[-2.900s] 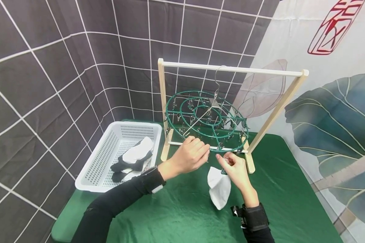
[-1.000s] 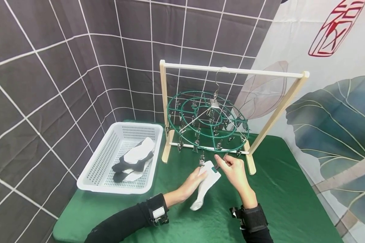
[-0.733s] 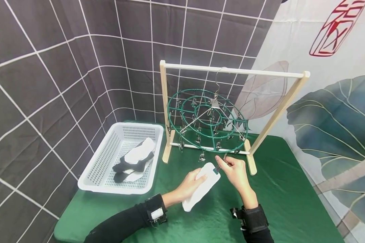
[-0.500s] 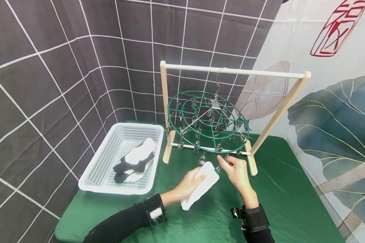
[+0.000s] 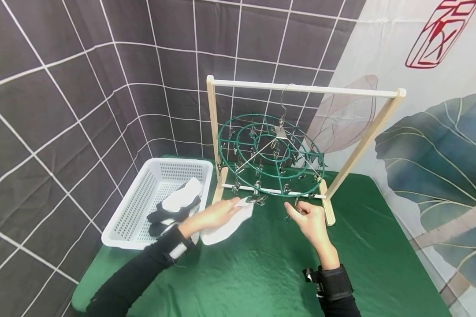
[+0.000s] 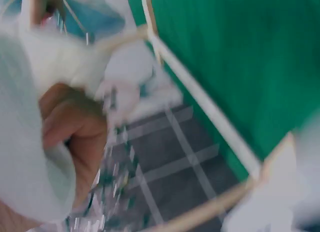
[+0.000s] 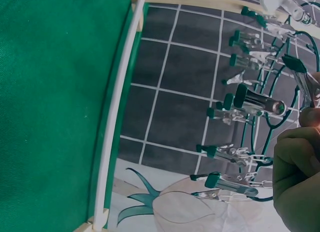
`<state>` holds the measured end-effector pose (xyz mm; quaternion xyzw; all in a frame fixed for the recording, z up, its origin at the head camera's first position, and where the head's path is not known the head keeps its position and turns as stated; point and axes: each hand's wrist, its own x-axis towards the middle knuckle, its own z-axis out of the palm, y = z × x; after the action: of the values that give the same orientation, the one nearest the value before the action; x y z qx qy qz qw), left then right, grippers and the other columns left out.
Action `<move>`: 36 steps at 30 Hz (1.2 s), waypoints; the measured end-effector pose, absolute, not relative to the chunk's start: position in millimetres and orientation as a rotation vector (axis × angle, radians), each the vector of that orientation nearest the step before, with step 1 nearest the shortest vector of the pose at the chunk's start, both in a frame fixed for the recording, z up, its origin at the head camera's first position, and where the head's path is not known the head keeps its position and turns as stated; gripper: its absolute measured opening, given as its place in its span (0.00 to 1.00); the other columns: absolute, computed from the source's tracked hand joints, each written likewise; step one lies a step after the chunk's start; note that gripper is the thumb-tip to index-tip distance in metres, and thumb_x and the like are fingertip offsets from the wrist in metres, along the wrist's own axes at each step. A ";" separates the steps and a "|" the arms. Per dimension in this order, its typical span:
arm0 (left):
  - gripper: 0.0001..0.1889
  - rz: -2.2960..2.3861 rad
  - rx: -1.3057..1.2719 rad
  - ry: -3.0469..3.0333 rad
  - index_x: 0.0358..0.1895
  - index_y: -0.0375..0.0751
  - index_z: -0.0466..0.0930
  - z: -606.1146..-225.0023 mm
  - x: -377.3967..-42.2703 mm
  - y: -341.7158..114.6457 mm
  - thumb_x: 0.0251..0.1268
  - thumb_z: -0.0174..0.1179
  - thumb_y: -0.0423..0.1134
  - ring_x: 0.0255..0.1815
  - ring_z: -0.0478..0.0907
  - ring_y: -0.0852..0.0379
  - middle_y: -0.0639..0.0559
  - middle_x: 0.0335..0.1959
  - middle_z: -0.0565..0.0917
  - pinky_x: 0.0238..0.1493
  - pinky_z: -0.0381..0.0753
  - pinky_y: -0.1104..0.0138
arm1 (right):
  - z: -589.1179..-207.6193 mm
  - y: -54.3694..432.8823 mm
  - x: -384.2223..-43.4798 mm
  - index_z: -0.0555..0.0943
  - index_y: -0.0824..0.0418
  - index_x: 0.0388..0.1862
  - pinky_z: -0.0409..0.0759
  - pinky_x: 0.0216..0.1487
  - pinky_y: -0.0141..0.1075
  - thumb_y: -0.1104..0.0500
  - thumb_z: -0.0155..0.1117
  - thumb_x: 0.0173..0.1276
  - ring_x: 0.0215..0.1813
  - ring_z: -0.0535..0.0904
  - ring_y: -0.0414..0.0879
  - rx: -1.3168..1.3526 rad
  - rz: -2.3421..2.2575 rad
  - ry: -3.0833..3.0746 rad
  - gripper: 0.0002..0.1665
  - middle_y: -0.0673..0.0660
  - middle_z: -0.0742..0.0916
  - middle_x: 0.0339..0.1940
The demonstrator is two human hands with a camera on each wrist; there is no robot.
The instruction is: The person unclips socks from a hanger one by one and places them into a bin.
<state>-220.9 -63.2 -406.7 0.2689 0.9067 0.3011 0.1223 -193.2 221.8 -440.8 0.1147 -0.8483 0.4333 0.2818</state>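
Observation:
My left hand (image 5: pixel 216 214) grips a white sock (image 5: pixel 230 226) beside the basket's right wall. The sock's right end is close to a tilted metal clip (image 5: pixel 258 200) dangling from the round green hanger (image 5: pixel 279 176). In the left wrist view, the curled fingers (image 6: pixel 75 122) press into the blurred white cloth. My right hand (image 5: pixel 312 222) pinches another clip (image 7: pixel 301 74) below the hanger's front rim; in the right wrist view, its green-tipped end holds no cloth.
A white perforated basket (image 5: pixel 115 220) at the left holds several black-and-white socks (image 5: pixel 182 198). The hanger hooks onto the white bar (image 5: pixel 254 84) of a wooden rack (image 5: pixel 361 149) on a green-covered table (image 5: pixel 262 273). Several other clips (image 7: pixel 235 184) dangle from the rings.
The white sock came away from the clip in my right hand. My left hand carried it left toward the basket, while the right hand stayed nearly in place.

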 end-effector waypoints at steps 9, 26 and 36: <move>0.25 0.691 0.466 2.819 0.72 0.27 0.60 -398.5 -274.7 -141.8 0.84 0.34 0.42 0.27 0.80 0.51 0.37 0.36 0.83 0.23 0.79 0.66 | -440.8 220.3 -194.3 0.58 0.60 0.10 0.51 0.19 0.28 0.62 0.74 0.62 0.17 0.49 0.28 0.303 1.178 -2.282 0.34 0.39 0.58 0.13; 0.38 0.694 -0.068 2.867 0.63 0.24 0.72 -477.9 -291.2 -194.4 0.81 0.19 0.52 0.53 0.82 0.33 0.24 0.53 0.82 0.56 0.80 0.47 | -443.3 221.2 -193.6 0.58 0.61 0.10 0.49 0.20 0.27 0.63 0.74 0.61 0.17 0.48 0.26 0.303 1.193 -2.292 0.34 0.40 0.58 0.13; 0.13 0.006 0.340 3.177 0.47 0.24 0.72 -501.0 -289.6 -180.6 0.76 0.42 0.33 0.27 0.84 0.38 0.33 0.25 0.83 0.31 0.86 0.52 | -444.2 220.9 -194.4 0.58 0.59 0.10 0.51 0.19 0.27 0.63 0.73 0.63 0.17 0.50 0.28 0.298 1.208 -2.289 0.34 0.39 0.59 0.13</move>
<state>-289.6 -180.6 -501.0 0.1064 0.9940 0.0017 -0.0269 -194.4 220.9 -444.2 0.1102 -0.8471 0.4473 0.2649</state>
